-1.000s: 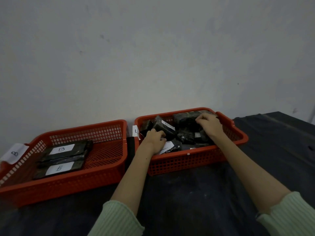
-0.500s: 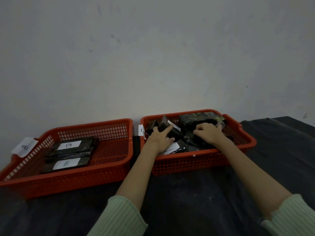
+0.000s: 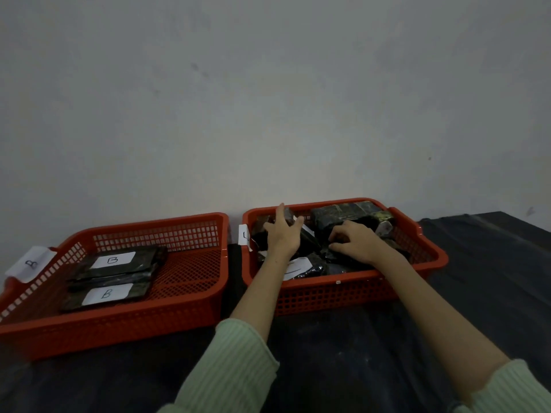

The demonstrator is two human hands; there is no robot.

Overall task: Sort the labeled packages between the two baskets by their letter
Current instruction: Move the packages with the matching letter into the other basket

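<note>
Two red mesh baskets sit side by side on a dark table. The left basket carries a "B" tag and holds two dark flat packages with white "B" labels. The right basket is heaped with several dark packages. My left hand hovers over the heap's left side with fingers spread, holding nothing. My right hand rests in the middle of the heap, fingers curled onto a dark package. A white-labelled package lies at the front.
A white tag hangs on the right basket's left rim. A plain grey wall stands right behind both baskets. The dark tabletop extends to the right and in front of the baskets.
My left hand has lifted and spread its fingers over the heap. My right hand has slid from the back of the right basket toward its middle. The view has shifted slightly.
</note>
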